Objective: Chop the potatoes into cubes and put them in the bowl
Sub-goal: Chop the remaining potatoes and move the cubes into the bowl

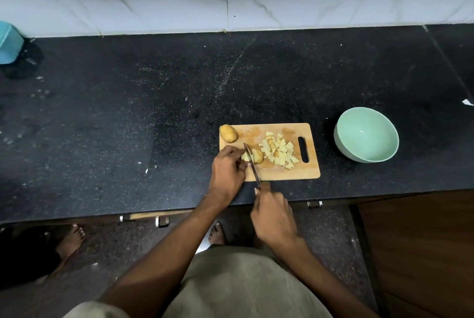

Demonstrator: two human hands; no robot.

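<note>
1. Nearest, the right hand point(273, 215) is clenched round the handle of a knife point(252, 166), whose blade runs up and left across the near edge of the board point(302, 171).
2. The left hand point(227, 170) lies on the board's near left corner, its fingers curled onto a partly cut potato point(254, 156); the blade passes through this piece, just beside the fingertips.
3. To the right of the blade, a heap of cubes point(278, 151) sits mid-board, near the handle slot.
4. A whole potato point(228, 133) rests on the far left corner of the board.
5. The bowl point(366, 135), pale green, stands on the counter point(128, 99) right of the board, apart from it.
</note>
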